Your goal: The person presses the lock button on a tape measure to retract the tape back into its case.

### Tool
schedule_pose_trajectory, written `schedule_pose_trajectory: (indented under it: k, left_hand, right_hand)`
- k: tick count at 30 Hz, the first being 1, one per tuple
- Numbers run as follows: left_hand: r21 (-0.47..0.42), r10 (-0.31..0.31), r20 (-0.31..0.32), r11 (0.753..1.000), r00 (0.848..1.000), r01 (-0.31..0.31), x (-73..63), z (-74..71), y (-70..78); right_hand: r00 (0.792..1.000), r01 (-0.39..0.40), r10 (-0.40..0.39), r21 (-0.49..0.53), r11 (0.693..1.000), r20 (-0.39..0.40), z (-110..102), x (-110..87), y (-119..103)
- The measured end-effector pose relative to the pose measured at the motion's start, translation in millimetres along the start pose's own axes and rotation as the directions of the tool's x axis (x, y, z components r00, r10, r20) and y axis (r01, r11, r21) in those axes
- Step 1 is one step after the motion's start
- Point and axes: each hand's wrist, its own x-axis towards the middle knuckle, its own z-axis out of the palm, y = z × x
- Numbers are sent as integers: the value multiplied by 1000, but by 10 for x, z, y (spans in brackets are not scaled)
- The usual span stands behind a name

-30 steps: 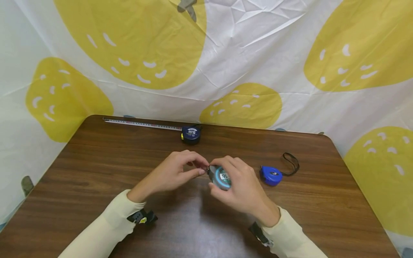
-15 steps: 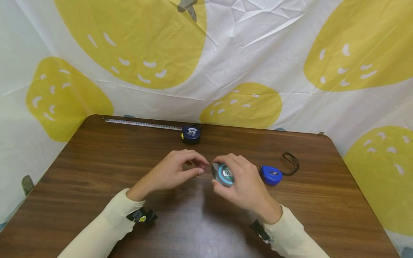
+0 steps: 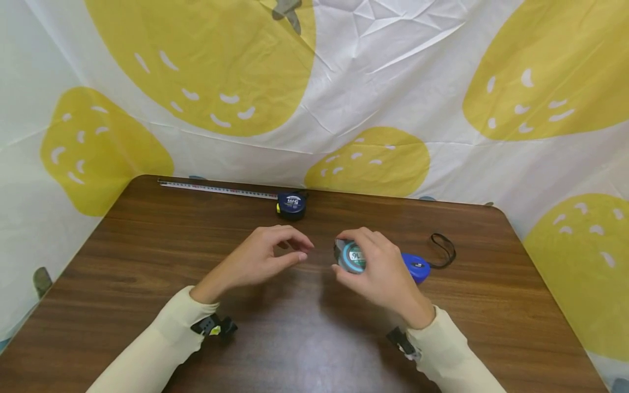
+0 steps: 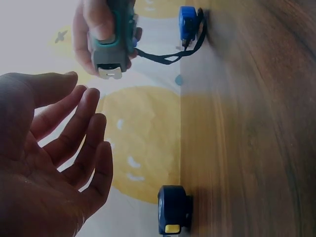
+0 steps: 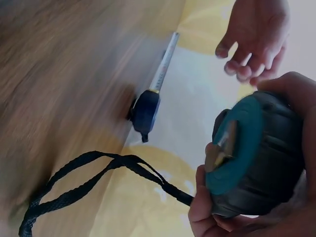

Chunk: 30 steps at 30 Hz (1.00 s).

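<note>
My right hand [image 3: 380,267] grips a grey and teal tape measure [image 3: 353,256] above the table, its mouth facing left. In the left wrist view a metal hook [image 4: 110,73] sits at that mouth. A black strap [image 5: 143,170] hangs by this tape measure in the right wrist view. My left hand [image 3: 255,262] hovers to the left with loosely bent fingers, apart from the tape measure and holding nothing. Just behind my right hand lies a blue tape measure [image 3: 416,266], partly hidden, with its black cord loop [image 3: 444,250].
Toward the back edge of the brown wooden table [image 3: 147,262] lies a dark blue tape measure [image 3: 291,206]. Its blade [image 3: 216,189] is pulled out to the left along the edge. A white cloth [image 3: 383,82] with yellow fruit shapes hangs behind the table.
The left fingers, at first on the end of the grey and teal tape measure, have come away from it. My right hand has moved right with it, now partly covering the blue tape measure.
</note>
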Motion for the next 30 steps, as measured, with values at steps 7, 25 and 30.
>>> schedule_pose_trajectory:
  k: [7, 25, 30]
  left_hand:
    - [7, -27, -13, 1000, 1000, 27, -1, -50, -51]
    - [19, -72, -20, 997, 997, 73, -14, -92, -172]
    - [16, -82, -20, 997, 996, 82, -15, -92, -172]
  right_hand:
    - [996, -69, 70, -10, 998, 47, 16, 8, 158]
    - [974, -186, 190, -43, 982, 123, 118, 4, 411]
    - [973, -190, 194, -50, 981, 127, 162, -12, 477]
